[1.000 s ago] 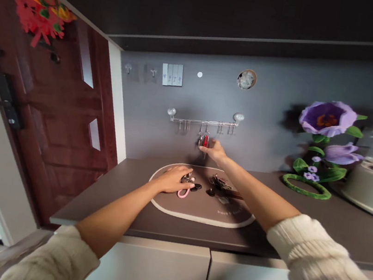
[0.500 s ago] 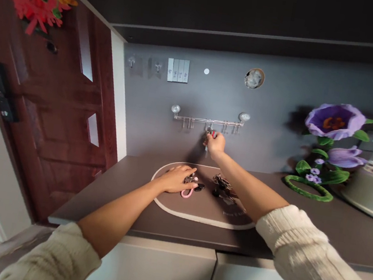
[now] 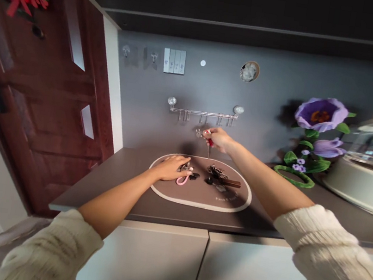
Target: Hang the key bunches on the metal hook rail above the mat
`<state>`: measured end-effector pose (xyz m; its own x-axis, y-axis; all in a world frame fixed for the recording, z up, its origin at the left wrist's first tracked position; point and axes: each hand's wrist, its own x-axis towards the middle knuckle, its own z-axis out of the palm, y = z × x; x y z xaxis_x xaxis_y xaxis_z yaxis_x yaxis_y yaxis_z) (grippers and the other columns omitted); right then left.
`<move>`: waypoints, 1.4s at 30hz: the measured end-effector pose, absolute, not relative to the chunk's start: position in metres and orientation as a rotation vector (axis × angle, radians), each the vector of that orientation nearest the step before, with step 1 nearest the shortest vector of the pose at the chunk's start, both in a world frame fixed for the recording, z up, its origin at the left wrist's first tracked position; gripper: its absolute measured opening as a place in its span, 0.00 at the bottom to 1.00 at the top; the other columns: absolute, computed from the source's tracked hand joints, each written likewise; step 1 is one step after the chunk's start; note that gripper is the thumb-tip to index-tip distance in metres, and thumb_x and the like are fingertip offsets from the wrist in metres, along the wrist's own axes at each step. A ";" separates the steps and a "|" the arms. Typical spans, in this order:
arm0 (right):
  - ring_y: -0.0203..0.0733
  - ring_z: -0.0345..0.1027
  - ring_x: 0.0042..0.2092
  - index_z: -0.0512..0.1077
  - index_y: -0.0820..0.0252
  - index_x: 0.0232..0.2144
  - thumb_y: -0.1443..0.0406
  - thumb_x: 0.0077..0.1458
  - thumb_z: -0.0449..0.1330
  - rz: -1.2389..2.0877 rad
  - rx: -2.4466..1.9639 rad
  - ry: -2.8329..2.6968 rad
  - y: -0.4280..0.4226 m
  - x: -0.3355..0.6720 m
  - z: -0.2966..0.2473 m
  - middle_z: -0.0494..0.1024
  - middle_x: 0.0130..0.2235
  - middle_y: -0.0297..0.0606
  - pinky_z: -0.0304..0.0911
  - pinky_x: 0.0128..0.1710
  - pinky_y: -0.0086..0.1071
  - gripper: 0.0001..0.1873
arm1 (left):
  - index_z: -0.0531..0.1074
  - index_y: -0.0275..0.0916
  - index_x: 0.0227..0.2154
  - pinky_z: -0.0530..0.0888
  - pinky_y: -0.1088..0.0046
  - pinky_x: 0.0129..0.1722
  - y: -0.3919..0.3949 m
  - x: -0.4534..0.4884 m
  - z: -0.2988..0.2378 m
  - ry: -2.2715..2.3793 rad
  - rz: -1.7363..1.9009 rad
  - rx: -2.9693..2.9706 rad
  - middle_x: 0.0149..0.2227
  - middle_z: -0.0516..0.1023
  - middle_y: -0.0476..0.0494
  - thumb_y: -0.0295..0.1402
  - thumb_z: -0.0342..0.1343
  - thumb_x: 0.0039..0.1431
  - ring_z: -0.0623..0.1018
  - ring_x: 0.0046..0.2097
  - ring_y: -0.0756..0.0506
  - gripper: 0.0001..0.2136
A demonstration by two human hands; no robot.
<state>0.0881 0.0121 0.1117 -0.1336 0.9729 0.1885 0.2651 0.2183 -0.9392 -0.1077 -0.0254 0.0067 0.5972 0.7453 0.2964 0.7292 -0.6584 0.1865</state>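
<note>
Centre frame: right hand (image 3: 219, 139) pinching keys (image 3: 210, 142), gap below rail (image 3: 204, 113); left hand (image 3: 169, 168), thumb and fingers parted, inside mat (image 3: 195, 195) left edge.

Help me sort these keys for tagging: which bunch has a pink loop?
The bunch at the left hand, on the left of the mat. The other mat bunch has a brown strap instead; the red-marked bunch sits in the right hand.
</note>
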 end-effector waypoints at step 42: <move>0.26 0.36 0.13 0.43 0.58 0.08 0.37 0.46 0.30 1.865 -0.681 -1.615 -0.073 0.134 0.026 0.44 0.09 0.27 0.35 0.11 0.24 0.35 | 0.45 0.38 0.06 0.46 0.79 0.11 -0.065 -0.107 0.015 0.505 0.824 1.224 0.07 0.45 0.54 0.64 0.34 0.45 0.50 0.10 0.57 0.32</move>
